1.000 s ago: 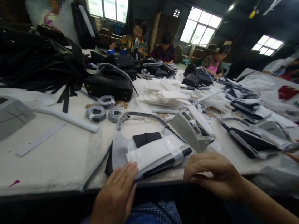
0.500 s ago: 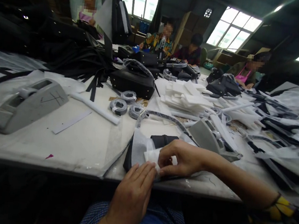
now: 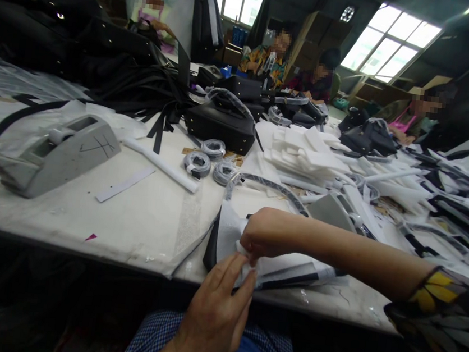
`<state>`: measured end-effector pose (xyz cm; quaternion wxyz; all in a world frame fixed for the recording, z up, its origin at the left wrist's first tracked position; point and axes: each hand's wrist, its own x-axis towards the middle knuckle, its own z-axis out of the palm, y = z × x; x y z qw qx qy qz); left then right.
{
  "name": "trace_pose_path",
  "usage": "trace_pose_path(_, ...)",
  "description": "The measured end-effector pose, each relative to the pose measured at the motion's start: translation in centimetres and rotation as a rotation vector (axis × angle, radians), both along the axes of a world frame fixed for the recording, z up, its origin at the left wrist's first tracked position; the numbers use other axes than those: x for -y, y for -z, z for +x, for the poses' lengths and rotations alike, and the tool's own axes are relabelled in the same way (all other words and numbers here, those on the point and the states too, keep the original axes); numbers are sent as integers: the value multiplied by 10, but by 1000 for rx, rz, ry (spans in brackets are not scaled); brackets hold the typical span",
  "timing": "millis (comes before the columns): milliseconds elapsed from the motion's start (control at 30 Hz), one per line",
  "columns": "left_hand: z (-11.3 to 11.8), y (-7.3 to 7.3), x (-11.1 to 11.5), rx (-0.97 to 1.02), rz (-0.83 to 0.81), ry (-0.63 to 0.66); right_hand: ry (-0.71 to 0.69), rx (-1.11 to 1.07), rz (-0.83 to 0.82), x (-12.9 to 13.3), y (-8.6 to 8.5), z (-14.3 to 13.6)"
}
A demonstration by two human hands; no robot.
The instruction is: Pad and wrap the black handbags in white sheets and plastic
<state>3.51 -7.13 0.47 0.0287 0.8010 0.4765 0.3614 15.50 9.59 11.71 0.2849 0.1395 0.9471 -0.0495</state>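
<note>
A black handbag (image 3: 211,247) lies at the table's front edge, partly covered by white wrapping sheet (image 3: 228,229). Its plastic-wrapped handle (image 3: 276,185) arches up behind it. My right hand (image 3: 268,233) is closed over the bag, pinching the white wrapping with its fingertips low. Just in front, my left hand (image 3: 220,299) has its fingers bent and close together on the same wrapping, its fingertips near those of my right hand. The bag's middle is hidden beneath my right hand and forearm.
Grey tape dispensers stand at left (image 3: 63,153) and behind my right forearm (image 3: 332,210). Beyond the bag are plastic-wrapped coils (image 3: 197,163), a pile of white foam sheets (image 3: 305,147) and another black handbag (image 3: 223,124). Several co-workers sit across the table.
My right hand has turned over and closed more tightly, its wrist higher over the bag. My left hand's fingers have bent from lying flat. The whole view has shifted slightly.
</note>
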Motion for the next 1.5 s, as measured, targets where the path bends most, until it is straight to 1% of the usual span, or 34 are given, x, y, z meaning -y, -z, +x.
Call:
trace_pose_path(67,0,1,-2,-27,20,27,-66,49,51,0,3,-8)
trace_pose_path(133,-1,3,-3,-61,36,61,-97,70,81,-2,7,-13)
trace_pose_path(300,-2,8,-3,-103,30,103,-139,-17,118,-19,16,-14)
trace_pose_path(367,-1,9,-3,-83,25,99,-121,-49,108,-30,18,-13)
trace_pose_path(467,-1,8,-5,-57,32,87,-3,-71,78,-47,24,-10)
trace_pose_path(567,-1,7,-8,-45,70,72,194,-69,-9,-66,36,-6)
trace_pose_path(600,-1,7,-9,-41,90,67,278,-68,-76,-71,41,-4)
trace_pose_path(700,-2,9,-11,-43,145,53,502,-70,-358,-87,56,1)
trace_pose_path(767,-2,12,-11,-55,156,46,576,-71,-495,-96,63,4)
trace_pose_path(867,-1,17,-10,-71,148,44,637,-100,-553,-104,67,9)
trace_pose_path(933,-1,18,-9,-72,156,46,696,-156,-547,-102,67,14)
trace_pose_path(1033,-1,18,-8,-69,183,40,754,-280,-482,-86,63,23)
trace_pose_path(1133,1,14,-7,-77,202,40,724,-368,-423,-63,59,31)
trace_pose_path(1233,3,12,-7,-78,212,18,691,-379,-395,-47,60,36)
trace_pose_path(1300,4,13,-8,-93,223,-4,677,-378,-402,-44,63,37)
trace_pose_path(1400,2,17,-7,-153,238,-1,641,-404,-404,-46,66,37)
trace_pose_path(1500,-2,24,-5,-191,264,7,590,-440,-343,-42,63,37)
